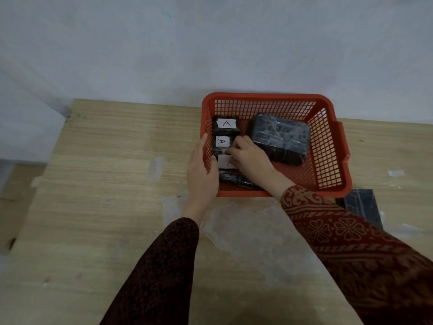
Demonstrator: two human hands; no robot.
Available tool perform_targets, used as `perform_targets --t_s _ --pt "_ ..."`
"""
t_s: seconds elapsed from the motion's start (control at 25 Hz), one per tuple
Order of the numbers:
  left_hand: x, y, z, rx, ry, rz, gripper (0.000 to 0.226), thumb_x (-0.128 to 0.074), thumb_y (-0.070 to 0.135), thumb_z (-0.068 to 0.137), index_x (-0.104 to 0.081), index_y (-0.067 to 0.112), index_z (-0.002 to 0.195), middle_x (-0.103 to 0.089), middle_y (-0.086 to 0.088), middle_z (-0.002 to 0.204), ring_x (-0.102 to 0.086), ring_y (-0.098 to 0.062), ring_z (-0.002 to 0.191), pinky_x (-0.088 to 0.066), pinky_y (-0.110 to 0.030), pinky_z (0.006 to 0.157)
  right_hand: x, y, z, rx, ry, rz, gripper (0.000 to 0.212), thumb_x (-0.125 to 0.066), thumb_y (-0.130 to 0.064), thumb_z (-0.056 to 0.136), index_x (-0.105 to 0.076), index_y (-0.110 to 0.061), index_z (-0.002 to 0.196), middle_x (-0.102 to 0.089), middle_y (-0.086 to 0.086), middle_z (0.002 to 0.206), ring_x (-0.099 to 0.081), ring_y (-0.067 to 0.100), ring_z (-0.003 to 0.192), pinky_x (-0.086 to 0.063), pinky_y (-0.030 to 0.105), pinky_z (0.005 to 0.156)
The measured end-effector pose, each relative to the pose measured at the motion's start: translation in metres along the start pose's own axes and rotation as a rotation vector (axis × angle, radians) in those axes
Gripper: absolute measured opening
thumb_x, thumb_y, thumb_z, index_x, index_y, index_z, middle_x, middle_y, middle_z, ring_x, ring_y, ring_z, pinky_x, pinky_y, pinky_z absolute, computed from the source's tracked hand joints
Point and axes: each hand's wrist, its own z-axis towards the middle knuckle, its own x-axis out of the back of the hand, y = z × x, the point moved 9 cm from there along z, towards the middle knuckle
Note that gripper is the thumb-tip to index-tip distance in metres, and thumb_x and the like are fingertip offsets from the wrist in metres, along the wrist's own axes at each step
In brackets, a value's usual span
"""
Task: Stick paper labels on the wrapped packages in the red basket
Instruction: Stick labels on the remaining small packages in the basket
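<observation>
Red basket [328, 160] at table's far edge; left hand [202, 174] grips its left wall, fingers curled over rim, likely steadying; right hand [248, 158] inside, fingertips pressing third label [223, 161] flat onto small package; large package [280, 137] right of it unlabelled

Packages [280, 137] in basket [328, 160] on table [105, 184]
</observation>
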Motion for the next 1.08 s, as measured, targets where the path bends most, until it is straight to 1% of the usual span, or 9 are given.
perform_targets --t_s 0.16,0.32,0.44,0.52,0.64,0.8,0.88,0.96,1.08 --pt "0.000 -0.001 0.000 -0.011 0.001 0.001 0.054 -0.047 0.013 0.094 -0.033 0.023 0.145 -0.048 -0.001 0.140 -0.047 -0.012 0.125 -0.042 -0.038 0.106 -0.009 -0.001 -0.006 -0.015 -0.071 0.083 0.031 -0.058 -0.003 0.084 -0.056 -0.001 0.114 -0.061 0.020 0.109 -0.055 0.036 0.102 -0.051 0.047 0.081" --pt "-0.001 -0.001 0.000 -0.004 -0.003 0.013 0.055 -0.048 0.013 0.094 -0.033 0.025 0.145 -0.047 -0.001 0.140 -0.046 -0.013 0.124 -0.043 -0.040 0.106 -0.002 0.001 -0.020 0.036 -0.089 0.149 0.029 -0.067 -0.017 0.081 -0.055 -0.008 0.106 -0.059 0.013 0.108 -0.054 0.029 0.099 -0.049 0.041 0.079" --pt "0.000 0.001 0.000 0.009 -0.006 0.011 0.054 -0.047 0.014 0.095 -0.033 0.026 0.146 -0.045 -0.001 0.142 -0.044 -0.011 0.126 -0.041 -0.038 0.107 -0.006 0.012 -0.032 0.024 -0.316 0.142 0.030 -0.074 -0.028 0.074 -0.055 -0.018 0.096 -0.056 0.001 0.098 -0.053 0.018 0.088 -0.049 0.036 0.069" --pt "0.001 -0.001 0.000 0.014 -0.003 0.014 0.054 -0.047 0.014 0.095 -0.033 0.025 0.146 -0.045 -0.001 0.142 -0.043 -0.009 0.124 -0.041 -0.037 0.107 -0.014 0.019 -0.039 0.031 -0.451 0.071 0.031 -0.075 -0.026 0.072 -0.056 -0.020 0.095 -0.058 0.000 0.097 -0.055 0.019 0.086 -0.051 0.037 0.068" --pt "0.000 -0.001 -0.001 0.003 -0.002 0.017 0.054 -0.048 0.014 0.095 -0.032 0.025 0.146 -0.045 -0.002 0.142 -0.044 -0.011 0.125 -0.042 -0.041 0.107 -0.021 0.030 -0.044 -0.009 -0.539 0.109 0.030 -0.073 -0.020 0.075 -0.057 -0.021 0.100 -0.061 -0.002 0.091 -0.061 0.020 0.084 -0.053 0.037 0.071" --pt "0.000 -0.001 -0.001 0.004 -0.009 0.006 0.055 -0.047 0.013 0.095 -0.032 0.026 0.146 -0.043 -0.002 0.145 -0.043 -0.014 0.129 -0.041 -0.044 0.108 -0.018 0.042 -0.047 -0.136 -0.545 0.453 0.021 -0.058 -0.015 0.090 -0.055 -0.017 0.110 -0.065 0.002 0.101 -0.062 0.016 0.090 -0.053 0.032 0.080" --pt "0.000 -0.001 0.000 0.004 -0.007 0.005 0.055 -0.047 0.012 0.095 -0.032 0.026 0.146 -0.044 -0.002 0.144 -0.043 -0.015 0.129 -0.041 -0.045 0.108 -0.016 0.047 -0.048 -0.214 -0.493 0.583 0.016 -0.051 -0.014 0.094 -0.057 -0.013 0.108 -0.063 0.001 0.101 -0.058 0.009 0.087 -0.046 0.022 0.075" --pt "0.000 -0.002 0.000 0.014 -0.008 0.002 0.055 -0.047 0.012 0.095 -0.032 0.027 0.145 -0.045 -0.002 0.143 -0.044 -0.014 0.128 -0.042 -0.044 0.107 -0.018 0.047 -0.050 -0.265 -0.466 0.592 0.017 -0.046 -0.016 0.096 -0.059 -0.009 0.105 -0.060 -0.002 0.091 -0.052 0.002 0.074 -0.039 0.014 0.064" --pt "0.000 -0.001 -0.001 0.023 -0.009 -0.004 0.054 -0.047 0.013 0.095 -0.032 0.028 0.145 -0.044 0.000 0.142 -0.043 -0.010 0.126 -0.042 -0.043 0.107 -0.027 0.046 -0.050 -0.333 -0.447 0.600 0.022 -0.045 -0.022 0.098 -0.059 -0.005 0.097 -0.055 -0.003 0.077 -0.047 0.005 0.062 -0.038 0.019 0.058"
